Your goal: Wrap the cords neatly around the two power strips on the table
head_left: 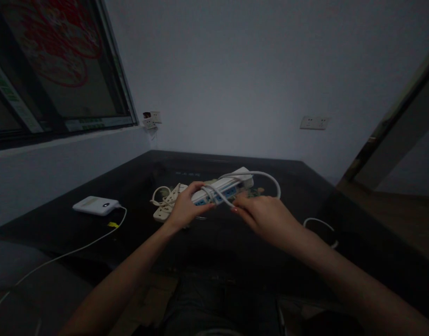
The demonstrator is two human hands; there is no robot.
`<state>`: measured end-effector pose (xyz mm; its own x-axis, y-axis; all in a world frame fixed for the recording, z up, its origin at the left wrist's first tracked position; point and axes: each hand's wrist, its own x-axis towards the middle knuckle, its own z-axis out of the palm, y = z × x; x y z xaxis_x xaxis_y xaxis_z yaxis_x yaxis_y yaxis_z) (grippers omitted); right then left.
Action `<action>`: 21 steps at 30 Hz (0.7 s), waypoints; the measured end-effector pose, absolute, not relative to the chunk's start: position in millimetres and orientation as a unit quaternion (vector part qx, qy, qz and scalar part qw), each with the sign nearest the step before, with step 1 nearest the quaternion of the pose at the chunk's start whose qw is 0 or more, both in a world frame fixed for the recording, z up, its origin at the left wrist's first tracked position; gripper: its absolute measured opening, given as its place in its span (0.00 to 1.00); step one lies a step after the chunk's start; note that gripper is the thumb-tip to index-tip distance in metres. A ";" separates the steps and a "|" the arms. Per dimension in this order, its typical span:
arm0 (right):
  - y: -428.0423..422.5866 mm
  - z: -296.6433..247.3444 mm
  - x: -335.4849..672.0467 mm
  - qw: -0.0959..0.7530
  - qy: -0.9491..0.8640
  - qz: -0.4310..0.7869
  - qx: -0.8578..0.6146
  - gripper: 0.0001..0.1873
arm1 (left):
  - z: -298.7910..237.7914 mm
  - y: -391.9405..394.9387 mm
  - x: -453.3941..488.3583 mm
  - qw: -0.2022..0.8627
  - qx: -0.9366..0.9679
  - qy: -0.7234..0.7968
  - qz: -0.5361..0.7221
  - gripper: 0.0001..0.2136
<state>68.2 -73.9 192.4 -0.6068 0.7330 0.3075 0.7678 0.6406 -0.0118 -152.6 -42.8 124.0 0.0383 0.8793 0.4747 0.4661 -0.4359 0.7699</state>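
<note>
A white power strip with blue sockets is held tilted above the dark table. My left hand grips its near-left end, thumb below and fingers over the top. Its white cord is wound across the strip and loops out past the far right end. My right hand pinches the cord in front of the strip. Behind and left of my left hand, a second, off-white power strip lies on the table with its own cord bundled around it.
On the left, a white power bank lies with a cable running off the table. A yellow scrap is beside it. The dark table meets the wall, where sockets are fixed. A white cable curves at right.
</note>
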 end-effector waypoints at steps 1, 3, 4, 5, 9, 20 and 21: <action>-78.0 184.8 63.9 0.136 -0.897 -0.055 -0.417 0.11 | 124.0 -42.1 -151.3 0.219 0.684 0.484 0.500 0.24; -86.1 171.0 54.7 0.120 -0.900 -0.033 -0.418 0.12 | 122.5 -40.5 -147.8 0.237 0.677 0.477 0.507 0.24; -89.5 165.4 50.7 0.117 -0.902 -0.023 -0.416 0.12 | 121.2 -39.6 -146.0 0.248 0.674 0.475 0.508 0.24; -92.2 161.1 47.6 0.118 -0.903 -0.014 -0.413 0.13 | 119.6 -38.7 -144.5 0.260 0.670 0.472 0.511 0.24; -94.1 158.1 47.0 0.133 -0.898 -0.011 -0.420 0.13 | 112.5 -35.7 -142.2 0.298 0.640 0.466 0.534 0.23; -62.5 179.1 82.8 0.080 -0.877 -0.129 -0.456 0.16 | 101.2 -47.2 -161.6 0.391 0.584 0.497 0.509 0.24; -59.9 180.9 85.6 0.081 -0.878 -0.126 -0.455 0.16 | 101.2 -49.6 -165.5 0.386 0.593 0.501 0.498 0.24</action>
<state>85.6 -59.9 180.9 -0.5739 0.7779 0.2560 0.8185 0.5550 0.1483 -165.5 -49.6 101.2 0.0016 0.9789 0.2045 0.2109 -0.2002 0.9568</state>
